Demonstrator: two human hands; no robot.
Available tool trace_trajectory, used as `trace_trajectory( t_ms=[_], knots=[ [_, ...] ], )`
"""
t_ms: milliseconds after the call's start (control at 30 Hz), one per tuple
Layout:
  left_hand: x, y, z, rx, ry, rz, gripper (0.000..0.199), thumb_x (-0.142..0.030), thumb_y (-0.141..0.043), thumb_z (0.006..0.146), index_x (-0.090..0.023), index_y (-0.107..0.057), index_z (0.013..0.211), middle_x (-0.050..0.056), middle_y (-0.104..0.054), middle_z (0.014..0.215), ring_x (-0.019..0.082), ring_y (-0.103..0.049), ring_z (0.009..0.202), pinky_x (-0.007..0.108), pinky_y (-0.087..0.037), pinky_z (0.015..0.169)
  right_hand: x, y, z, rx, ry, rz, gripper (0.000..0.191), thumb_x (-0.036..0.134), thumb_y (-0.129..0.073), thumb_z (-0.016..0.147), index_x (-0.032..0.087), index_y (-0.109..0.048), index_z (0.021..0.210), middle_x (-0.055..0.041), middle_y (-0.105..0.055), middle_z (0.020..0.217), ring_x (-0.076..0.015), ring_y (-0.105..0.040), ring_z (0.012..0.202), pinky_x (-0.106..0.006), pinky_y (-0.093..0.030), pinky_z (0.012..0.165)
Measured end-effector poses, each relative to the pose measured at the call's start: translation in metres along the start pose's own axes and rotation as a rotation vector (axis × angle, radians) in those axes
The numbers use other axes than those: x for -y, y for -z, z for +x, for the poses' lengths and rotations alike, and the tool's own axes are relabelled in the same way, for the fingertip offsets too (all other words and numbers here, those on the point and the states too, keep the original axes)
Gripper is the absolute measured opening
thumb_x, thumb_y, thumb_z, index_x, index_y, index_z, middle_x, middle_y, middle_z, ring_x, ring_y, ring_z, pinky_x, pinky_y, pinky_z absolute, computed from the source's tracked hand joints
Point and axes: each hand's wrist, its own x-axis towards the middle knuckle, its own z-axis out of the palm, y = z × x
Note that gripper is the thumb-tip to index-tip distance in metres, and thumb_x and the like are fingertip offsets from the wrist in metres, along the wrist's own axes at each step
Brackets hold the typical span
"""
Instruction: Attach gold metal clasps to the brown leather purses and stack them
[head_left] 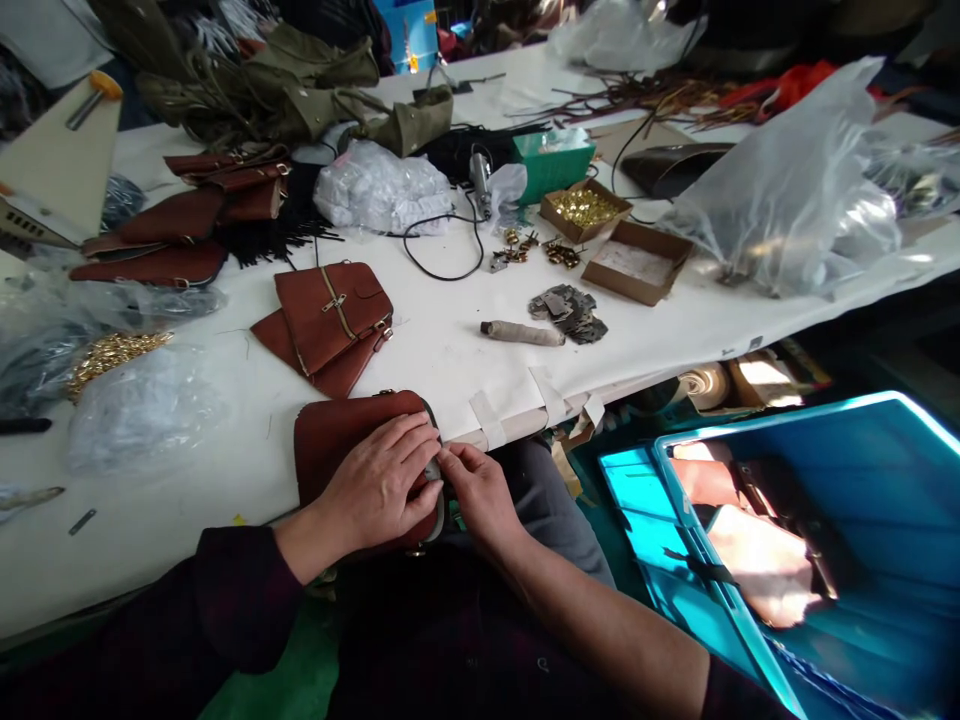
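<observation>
A brown leather bag piece [326, 440] lies at the table's near edge, partly hidden under my left hand [382, 478]. That hand lies across its right part, fingers together, with the thumb and fingertips closed on the bag's edge. My right hand [480, 490] meets it at the same edge, thumb and index finger pinched together. A small greyish piece [433, 468] shows between the two hands; its shape is unclear. Beyond them, more brown leather pieces [330, 320] with a zipper lie stacked on the white table.
On the white table [442, 370] are a wrapped rod [523, 333], dark metal plates [570, 312], a box of gold fittings [585, 208], an open cardboard box [637, 262] and plastic bags [142, 410]. A blue crate [885, 500] holding leather pieces stands at the right.
</observation>
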Motion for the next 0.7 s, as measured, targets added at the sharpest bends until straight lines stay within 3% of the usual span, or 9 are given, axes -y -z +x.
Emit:
trace_trajectory(
  t_ms=[67, 200, 300, 400, 533, 700],
  knots=[
    [-0.001, 0.004, 0.003, -0.010, 0.026, 0.038, 0.034, -0.026, -0.065, 0.091, -0.011, -0.070, 0.121, 0.017, -0.072, 0.127, 0.036, -0.060, 0.134, 0.052, -0.048, 0.121, 0.000, 0.001, 0.003, -0.009, -0.004, -0.039, 0.029, 0.048, -0.076, 0.086, 0.019, -0.072, 0.084, 0.0027, -0.059, 0.071, -0.0130, -0.046, 0.064, -0.028, -0.038, 0.061],
    [-0.001, 0.031, 0.004, 0.026, -0.004, 0.101, 0.018, -0.025, -0.065, 0.088, -0.017, -0.073, 0.102, 0.013, -0.073, 0.114, 0.037, -0.061, 0.124, 0.059, -0.047, 0.117, 0.002, 0.001, 0.003, -0.032, -0.039, -0.088, 0.032, 0.049, -0.076, 0.085, 0.020, -0.065, 0.077, 0.0049, -0.051, 0.063, -0.0120, -0.041, 0.058, -0.027, -0.034, 0.057],
    [-0.007, 0.047, -0.001, 0.114, -0.001, 0.072, 0.023, -0.025, -0.064, 0.089, -0.018, -0.074, 0.108, 0.012, -0.073, 0.117, 0.035, -0.061, 0.123, 0.054, -0.055, 0.105, -0.002, 0.002, -0.002, -0.030, -0.086, -0.007, 0.033, 0.050, -0.077, 0.084, 0.020, -0.065, 0.077, 0.0038, -0.055, 0.066, -0.0124, -0.044, 0.059, -0.027, -0.036, 0.058],
    [-0.015, 0.052, -0.008, 0.178, -0.022, 0.026, 0.033, -0.032, -0.065, 0.092, -0.015, -0.073, 0.119, 0.014, -0.072, 0.127, 0.035, -0.061, 0.122, 0.049, -0.058, 0.095, -0.011, 0.004, -0.006, -0.048, -0.167, 0.146, 0.034, 0.051, -0.080, 0.081, 0.021, -0.063, 0.076, 0.0042, -0.054, 0.066, -0.0122, -0.041, 0.059, -0.027, -0.033, 0.056],
    [-0.010, 0.039, -0.011, 0.191, -0.035, 0.055, 0.035, -0.040, -0.064, 0.096, -0.016, -0.073, 0.120, 0.012, -0.072, 0.134, 0.037, -0.061, 0.127, 0.052, -0.055, 0.099, -0.022, 0.005, -0.002, -0.130, -0.159, 0.213, 0.037, 0.049, -0.084, 0.077, 0.021, -0.061, 0.072, 0.0038, -0.055, 0.065, -0.0128, -0.042, 0.060, -0.028, -0.035, 0.059],
    [0.002, 0.001, -0.012, 0.123, 0.030, -0.012, 0.042, -0.035, -0.066, 0.093, -0.017, -0.068, 0.131, 0.011, -0.072, 0.137, 0.037, -0.058, 0.137, 0.056, -0.048, 0.111, -0.027, 0.007, 0.004, -0.147, -0.078, 0.132, 0.039, 0.051, -0.082, 0.080, 0.020, -0.061, 0.070, 0.0039, -0.054, 0.064, -0.0124, -0.040, 0.061, -0.028, -0.034, 0.061]
  ],
)
